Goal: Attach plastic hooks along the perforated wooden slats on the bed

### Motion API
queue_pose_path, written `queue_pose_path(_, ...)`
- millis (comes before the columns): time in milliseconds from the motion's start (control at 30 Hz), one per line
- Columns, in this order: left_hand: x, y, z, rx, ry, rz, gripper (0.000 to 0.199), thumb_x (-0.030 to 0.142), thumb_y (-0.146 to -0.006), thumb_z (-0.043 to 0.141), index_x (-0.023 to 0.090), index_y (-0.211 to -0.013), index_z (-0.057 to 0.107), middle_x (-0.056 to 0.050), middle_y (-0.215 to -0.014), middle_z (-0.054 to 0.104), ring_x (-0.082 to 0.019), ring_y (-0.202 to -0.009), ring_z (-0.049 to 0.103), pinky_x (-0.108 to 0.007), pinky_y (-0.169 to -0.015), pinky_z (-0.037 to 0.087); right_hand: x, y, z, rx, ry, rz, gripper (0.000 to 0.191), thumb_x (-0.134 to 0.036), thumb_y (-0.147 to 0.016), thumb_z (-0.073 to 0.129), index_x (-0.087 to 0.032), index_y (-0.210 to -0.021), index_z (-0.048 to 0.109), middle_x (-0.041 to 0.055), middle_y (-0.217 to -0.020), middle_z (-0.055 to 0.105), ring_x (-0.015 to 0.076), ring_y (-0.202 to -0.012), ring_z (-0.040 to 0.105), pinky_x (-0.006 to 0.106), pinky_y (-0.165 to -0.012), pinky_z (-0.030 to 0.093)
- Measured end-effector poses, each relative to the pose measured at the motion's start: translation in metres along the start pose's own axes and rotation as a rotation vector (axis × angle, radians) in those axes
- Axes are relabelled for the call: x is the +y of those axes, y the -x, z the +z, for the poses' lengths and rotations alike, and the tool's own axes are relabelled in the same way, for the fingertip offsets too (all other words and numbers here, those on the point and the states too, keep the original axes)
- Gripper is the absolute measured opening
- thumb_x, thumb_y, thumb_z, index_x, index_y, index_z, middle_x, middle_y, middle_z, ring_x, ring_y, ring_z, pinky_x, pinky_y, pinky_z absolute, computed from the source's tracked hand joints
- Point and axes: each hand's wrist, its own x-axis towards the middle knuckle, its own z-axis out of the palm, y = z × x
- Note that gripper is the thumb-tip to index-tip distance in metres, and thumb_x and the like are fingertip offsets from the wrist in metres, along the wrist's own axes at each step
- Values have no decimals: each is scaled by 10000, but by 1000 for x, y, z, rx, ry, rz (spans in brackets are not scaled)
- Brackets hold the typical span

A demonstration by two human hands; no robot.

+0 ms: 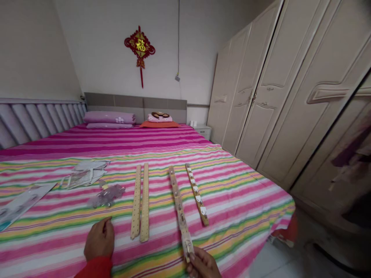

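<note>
My right hand (pixel 202 263) pinches the near end of a wooden strip (pixel 181 216) that carries a row of clear-backed metal hooks. Its far end points away across the bed. To its right lies a second wooden strip (pixel 205 219) with several white-backed hooks along it. My left hand (pixel 100 237), in a red sleeve, rests on the striped sheet (pixel 232 243) with its fingers curled in and nothing showing in them. Between my hands are two bare wooden strips with rows of holes, the left strip (pixel 135 204) and the right strip (pixel 144 208), side by side.
Beyond my left hand lies crumpled clear plastic (pixel 107 195). Behind it are white-and-clear wrappers (pixel 85 173); a flat package (pixel 24 204) lies far left. Folded purple bedding (pixel 110 117) sits by the headboard (pixel 127 101). A wardrobe (pixel 249 96) stands right of the bed.
</note>
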Motion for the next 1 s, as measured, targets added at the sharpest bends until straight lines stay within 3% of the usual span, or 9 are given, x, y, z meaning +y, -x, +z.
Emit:
queue_pose_path(167,0,4,2,70,-33,54,310,332,-869,393,181,-970,645,-62,-884,620,-187,-776,565,-291,-675,423,-37,-8,8,25,-21,-68,344,-410,-605,830,-117,-753,727,20,-544,632,83,-481,535,188,-502,409)
queue_pose_path(300,-3,4,4,72,-24,74,298,325,-866,402,181,-958,646,-63,-876,615,-184,-758,564,-296,-675,428,-53,-18,12,70,-37,-85,345,-407,-562,853,-118,-685,711,-1,-526,606,69,-470,517,168,-475,384)
queue_pose_path(667,0,6,2,93,-47,67,308,349,-863,404,190,-968,646,-66,-880,616,-200,-780,564,-305,-666,425,-53,-35,8,127,-91,-84,341,-365,-537,869,-96,-690,727,18,-583,642,61,-498,520,152,-473,385)
queue_pose_path(833,-2,3,2,39,-55,33,293,343,-838,433,189,-955,652,-66,-855,614,-203,-765,563,-303,-648,422,-55,-28,7,163,-191,-65,293,-321,-523,882,-112,-665,736,17,-610,662,75,-561,568,163,-571,472)
queue_pose_path(1000,-3,3,3,61,-67,37,292,349,-841,428,201,-961,649,-67,-896,617,-206,-790,564,-303,-650,418,-59,-25,5,195,-215,-46,283,-301,-510,889,-113,-663,741,26,-647,686,90,-596,600,176,-625,514)
